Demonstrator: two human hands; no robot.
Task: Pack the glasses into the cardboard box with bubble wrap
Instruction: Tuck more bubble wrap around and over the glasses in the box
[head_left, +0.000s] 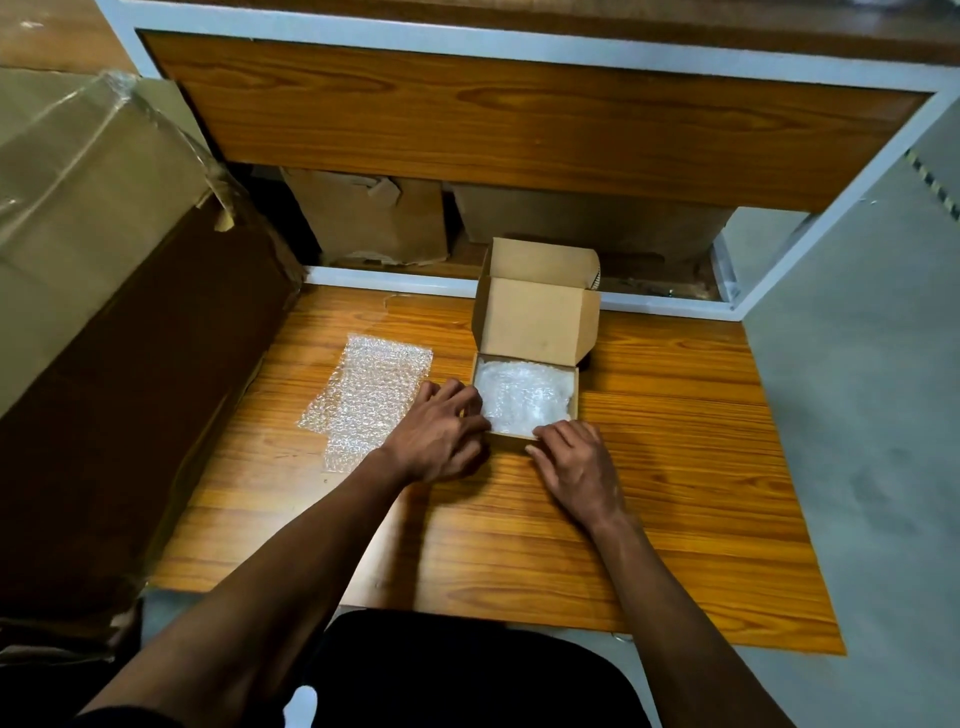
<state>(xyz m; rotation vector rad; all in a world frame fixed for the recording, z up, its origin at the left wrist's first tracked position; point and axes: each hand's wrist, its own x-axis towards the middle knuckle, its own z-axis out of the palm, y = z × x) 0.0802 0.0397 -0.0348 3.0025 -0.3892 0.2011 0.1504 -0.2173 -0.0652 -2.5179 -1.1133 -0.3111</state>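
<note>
A wood-grain worktop (675, 467) fills the middle of the view, with grey floor (857, 415) at 3 o'clock. A white-framed wooden shelf (519, 114) overhangs the far edge at 12 o'clock, with worn cartons stored beneath it. A large taped carton (104, 286) stands at 9 o'clock.

Near the centre sits a small cardboard box (524, 441), its hinged lid (537, 317) standing up and pointing toward 12 o'clock. Crumpled bubble wrap (524, 395) fills the box; no glasses can be made out through it. The box's long axis cannot be told.

A flat bubble wrap sheet (363, 395) lies just beside the box at 9 o'clock, its long axis running roughly 1 to 7 o'clock.

The left hand (441, 431) rests against the box's left wall, fingers loosely bent at the rim. The right hand (576, 462) rests on the near front corner, fingers fairly straight, gripping nothing.
</note>
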